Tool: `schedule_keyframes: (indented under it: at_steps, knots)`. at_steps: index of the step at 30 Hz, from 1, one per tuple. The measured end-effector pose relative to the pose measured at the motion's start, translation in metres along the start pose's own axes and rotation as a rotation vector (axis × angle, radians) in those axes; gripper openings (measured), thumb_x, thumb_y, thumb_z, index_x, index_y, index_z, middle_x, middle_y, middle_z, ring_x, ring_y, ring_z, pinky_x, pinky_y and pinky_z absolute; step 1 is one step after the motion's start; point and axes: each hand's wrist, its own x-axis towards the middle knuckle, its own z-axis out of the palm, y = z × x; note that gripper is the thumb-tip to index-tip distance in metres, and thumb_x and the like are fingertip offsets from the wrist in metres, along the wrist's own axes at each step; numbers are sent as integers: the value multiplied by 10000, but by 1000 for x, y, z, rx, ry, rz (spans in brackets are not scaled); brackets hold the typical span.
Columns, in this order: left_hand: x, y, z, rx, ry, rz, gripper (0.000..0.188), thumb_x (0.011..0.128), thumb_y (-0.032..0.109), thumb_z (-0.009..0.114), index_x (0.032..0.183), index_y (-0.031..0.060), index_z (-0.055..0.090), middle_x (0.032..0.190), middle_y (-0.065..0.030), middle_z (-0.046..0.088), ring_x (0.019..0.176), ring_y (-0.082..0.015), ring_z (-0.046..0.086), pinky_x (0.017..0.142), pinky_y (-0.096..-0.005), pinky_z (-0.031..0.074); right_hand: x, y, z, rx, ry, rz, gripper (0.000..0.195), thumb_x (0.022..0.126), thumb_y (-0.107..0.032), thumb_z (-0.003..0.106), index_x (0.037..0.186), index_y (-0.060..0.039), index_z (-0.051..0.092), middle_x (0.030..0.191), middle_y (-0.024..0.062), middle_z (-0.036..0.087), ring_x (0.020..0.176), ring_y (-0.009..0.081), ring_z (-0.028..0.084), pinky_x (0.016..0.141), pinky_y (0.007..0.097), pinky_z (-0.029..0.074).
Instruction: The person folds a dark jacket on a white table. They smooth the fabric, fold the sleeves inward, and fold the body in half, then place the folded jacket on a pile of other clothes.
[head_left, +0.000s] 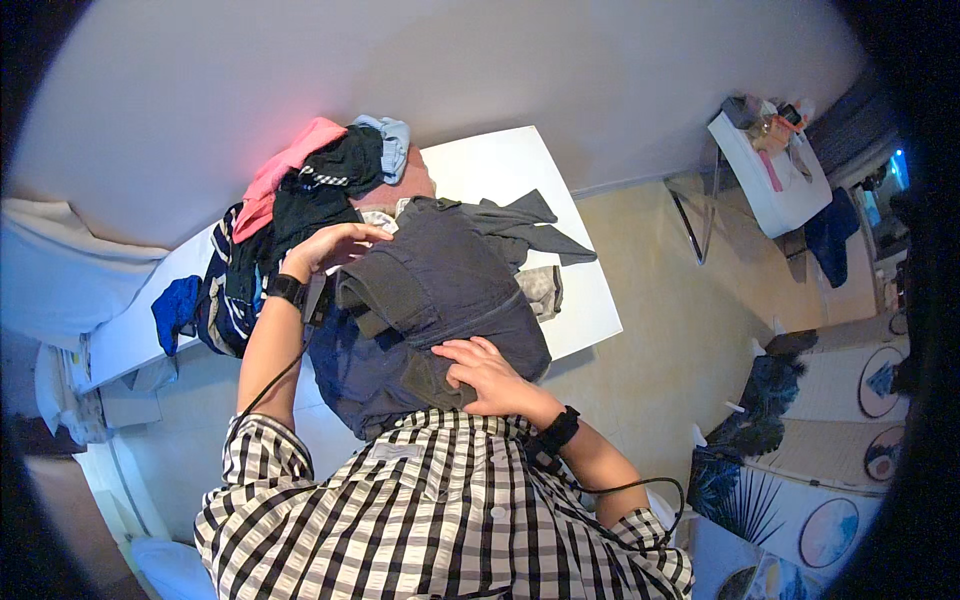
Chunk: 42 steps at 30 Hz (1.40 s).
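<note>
A dark navy jacket (472, 277) with a zipper lies bunched at the near edge of a white table (577, 300) and reaches to my body. My left hand (337, 244) rests at the jacket's left side, its fingers stretched over the cloth; whether it pinches any is unclear. Flat on the lower part of the jacket, below the zipper, lies my right hand (487, 375) with its fingers spread a little. Beside my left hand rises a heap of clothes with a pink garment (289, 176), a black garment (307, 217) and a light blue one (390, 146).
A dark grey garment (525, 225) and a small grey patterned cloth (541, 291) lie right of the jacket. A blue cloth (176, 307) hangs over the table's left edge. A wall stands behind. Farther right is a small white table (787, 195) with assorted items. Cables run along both my arms.
</note>
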Motion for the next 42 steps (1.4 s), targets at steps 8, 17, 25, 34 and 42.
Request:
schedule_keyframes:
  at_steps: [8, 17, 25, 34, 42]
  knots:
    - [-23, 13, 84, 919, 380, 351, 623, 677, 138, 705, 1267, 104, 510, 1195, -236, 552, 1089, -342, 553, 926, -366, 439, 14, 18, -27, 173, -105, -25, 349, 697, -324, 751, 851, -97, 535, 1408, 151, 393, 1330, 346, 299, 1085, 507, 190]
    - [19, -56, 18, 2, 397, 281, 615, 666, -91, 625, 1250, 93, 568, 1313, -76, 519, 1228, -210, 445, 1031, -302, 328, 24, 20, -89, -79, 183, -3, 543, 680, -247, 760, 1178, -105, 594, 1383, 134, 417, 1292, 344, 344, 1063, 466, 284]
    - [19, -86, 29, -210, 528, 210, 451, 784, 29, 663, 1223, 40, 559, 1122, -78, 611, 971, -170, 573, 853, -268, 452, 3, 60, -81, -179, -50, 35, 780, 665, -420, 759, 1341, -160, 470, 1466, 161, 270, 1342, 383, 244, 1095, 491, 220]
    - [18, -104, 45, -279, 674, 313, 356, 840, 161, 670, 1139, -8, 575, 1017, -50, 640, 882, -134, 584, 783, -271, 467, 10, 106, -168, -102, -124, 453, 448, 746, -298, 700, 1067, 8, 639, 995, 173, 669, 906, 277, 652, 798, 366, 506]
    - [15, -112, 56, -299, 830, 274, 380, 831, 159, 678, 1138, -38, 571, 1039, -95, 644, 884, -163, 589, 796, -278, 471, 36, 120, -149, -132, -508, 277, 280, 768, -252, 623, 948, -38, 641, 820, 158, 665, 745, 311, 643, 674, 386, 497]
